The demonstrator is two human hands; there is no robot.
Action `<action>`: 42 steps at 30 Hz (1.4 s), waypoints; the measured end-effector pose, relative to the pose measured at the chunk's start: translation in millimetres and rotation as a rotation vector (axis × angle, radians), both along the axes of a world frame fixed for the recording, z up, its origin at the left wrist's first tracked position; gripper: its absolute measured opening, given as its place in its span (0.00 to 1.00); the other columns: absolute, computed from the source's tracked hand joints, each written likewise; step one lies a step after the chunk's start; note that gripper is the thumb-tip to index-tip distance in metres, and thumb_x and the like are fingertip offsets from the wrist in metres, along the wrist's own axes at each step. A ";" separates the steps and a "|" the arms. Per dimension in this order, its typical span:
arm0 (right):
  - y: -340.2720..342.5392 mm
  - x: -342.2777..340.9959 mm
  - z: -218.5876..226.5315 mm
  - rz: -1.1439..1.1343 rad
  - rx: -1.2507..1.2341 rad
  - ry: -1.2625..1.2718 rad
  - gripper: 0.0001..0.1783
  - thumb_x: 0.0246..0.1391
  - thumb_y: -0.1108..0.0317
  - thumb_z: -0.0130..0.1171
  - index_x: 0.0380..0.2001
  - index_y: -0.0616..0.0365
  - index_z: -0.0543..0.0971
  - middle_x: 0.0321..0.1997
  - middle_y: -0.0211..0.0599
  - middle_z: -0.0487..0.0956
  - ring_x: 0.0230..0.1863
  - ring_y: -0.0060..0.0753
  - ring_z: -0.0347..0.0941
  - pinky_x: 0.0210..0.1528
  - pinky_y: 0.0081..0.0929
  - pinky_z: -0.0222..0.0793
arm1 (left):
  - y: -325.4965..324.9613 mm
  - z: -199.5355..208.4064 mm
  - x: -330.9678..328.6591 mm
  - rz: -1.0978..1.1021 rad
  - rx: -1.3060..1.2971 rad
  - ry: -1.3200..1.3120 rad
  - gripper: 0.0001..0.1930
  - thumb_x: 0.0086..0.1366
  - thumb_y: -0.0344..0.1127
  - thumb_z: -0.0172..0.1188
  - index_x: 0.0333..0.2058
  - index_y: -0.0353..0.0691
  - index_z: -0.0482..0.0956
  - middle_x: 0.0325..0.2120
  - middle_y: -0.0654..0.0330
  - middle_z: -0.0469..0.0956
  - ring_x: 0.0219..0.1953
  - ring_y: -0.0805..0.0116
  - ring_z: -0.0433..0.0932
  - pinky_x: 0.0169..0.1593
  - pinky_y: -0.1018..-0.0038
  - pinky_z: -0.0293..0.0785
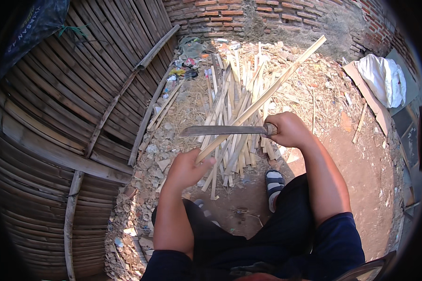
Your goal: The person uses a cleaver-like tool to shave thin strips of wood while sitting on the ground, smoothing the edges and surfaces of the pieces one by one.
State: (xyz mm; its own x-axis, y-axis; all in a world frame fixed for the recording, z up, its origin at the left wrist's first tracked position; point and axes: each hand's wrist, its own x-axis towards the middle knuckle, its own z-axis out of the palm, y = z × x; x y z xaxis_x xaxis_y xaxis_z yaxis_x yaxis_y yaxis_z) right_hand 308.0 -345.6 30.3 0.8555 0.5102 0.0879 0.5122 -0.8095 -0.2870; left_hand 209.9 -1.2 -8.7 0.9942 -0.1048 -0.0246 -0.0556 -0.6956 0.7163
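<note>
My left hand (185, 170) is closed round the lower end of a long pale bamboo strip (272, 90), which slants up and away to the right. In my right hand (288, 129) is the handle of a machete (225, 130). Its broad, dark blade points left and crosses the strip just beyond my left hand; whether the edge touches the strip, I cannot tell. Beneath both lies a loose heap of split bamboo strips (234, 89) on the ground, partly hidden by the blade and the held strip.
A bamboo slat wall (56, 93) with pole rails rises on the left. At the back stands a brick wall (290, 18). A white sack (382, 79) and a cardboard sheet (370, 100) lie at the right. Rubble and litter (187, 70) cover the ground by the slat wall.
</note>
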 end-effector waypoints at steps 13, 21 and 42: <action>-23.9 9.4 1.6 -0.484 0.330 -0.034 0.19 0.55 0.54 0.73 0.39 0.59 0.83 0.30 0.53 0.84 0.34 0.56 0.82 0.39 0.43 0.76 | 3.0 7.2 1.3 0.001 0.016 -0.005 0.28 0.64 0.58 0.70 0.36 0.32 0.81 0.17 0.54 0.77 0.20 0.64 0.78 0.28 0.65 0.73; 12.4 -10.2 5.7 -0.075 0.060 -0.242 0.08 0.44 0.68 0.67 0.29 0.56 0.80 0.24 0.47 0.80 0.31 0.60 0.78 0.35 0.49 0.73 | 2.2 4.9 -1.3 0.009 -0.016 0.009 0.28 0.64 0.58 0.69 0.35 0.31 0.81 0.17 0.53 0.77 0.21 0.66 0.78 0.28 0.66 0.73; 27.6 -23.9 20.6 -0.199 0.029 -0.350 0.06 0.44 0.70 0.65 0.27 0.54 0.78 0.24 0.44 0.80 0.29 0.55 0.80 0.33 0.49 0.75 | 1.3 5.4 -2.9 0.032 -0.036 -0.082 0.26 0.64 0.56 0.70 0.34 0.34 0.80 0.16 0.55 0.75 0.19 0.65 0.76 0.27 0.65 0.72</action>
